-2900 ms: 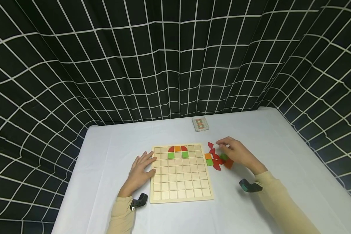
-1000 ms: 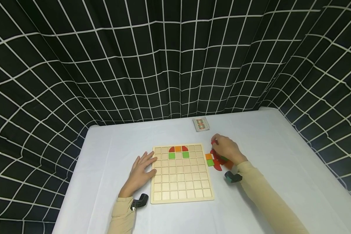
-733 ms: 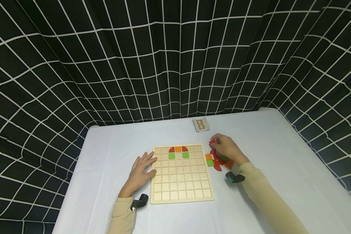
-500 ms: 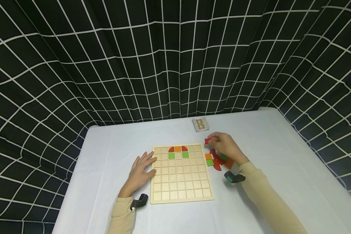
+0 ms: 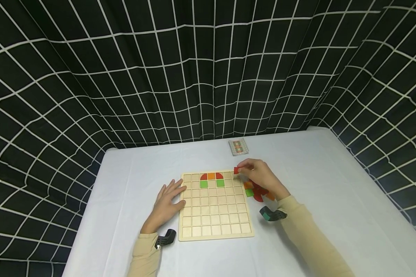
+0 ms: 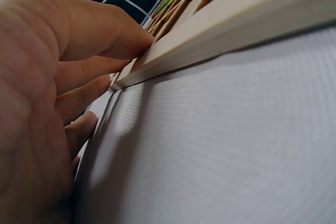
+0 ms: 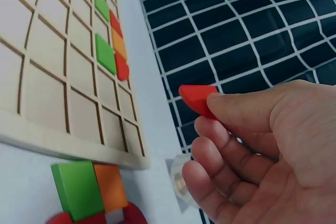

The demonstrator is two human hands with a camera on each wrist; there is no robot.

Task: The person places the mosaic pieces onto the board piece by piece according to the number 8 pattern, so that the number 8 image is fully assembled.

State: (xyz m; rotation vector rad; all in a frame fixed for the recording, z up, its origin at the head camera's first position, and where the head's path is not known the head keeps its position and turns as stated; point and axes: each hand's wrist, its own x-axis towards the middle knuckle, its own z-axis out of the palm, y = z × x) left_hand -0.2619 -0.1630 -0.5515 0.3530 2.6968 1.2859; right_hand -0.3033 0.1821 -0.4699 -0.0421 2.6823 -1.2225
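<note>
Between thumb and fingers, my right hand (image 5: 258, 172) pinches a red quarter-circle tile (image 7: 198, 98), held over the far right corner of the wooden grid board (image 5: 215, 211). My left hand (image 5: 164, 204) lies with spread fingers at the board's left side, fingertips on its rim; in the left wrist view the thumb (image 6: 131, 38) touches the edge. On the board's far row an orange square (image 5: 211, 176) sits between two red quarter-circles, with a green square (image 5: 203, 184) and another green square (image 5: 220, 183) in the row below.
A heap of loose red, orange and green tiles (image 5: 258, 197) lies against the board's right side, partly hidden by the right hand. Behind the board is a small patterned card (image 5: 238, 147) on the white cloth (image 5: 135, 169). A dark gridded curtain (image 5: 194, 77) surrounds the table.
My right hand reached to the heap's far end, pinched a red quarter-circle tile and carried it left over the board's corner. The left hand has stayed in place.
</note>
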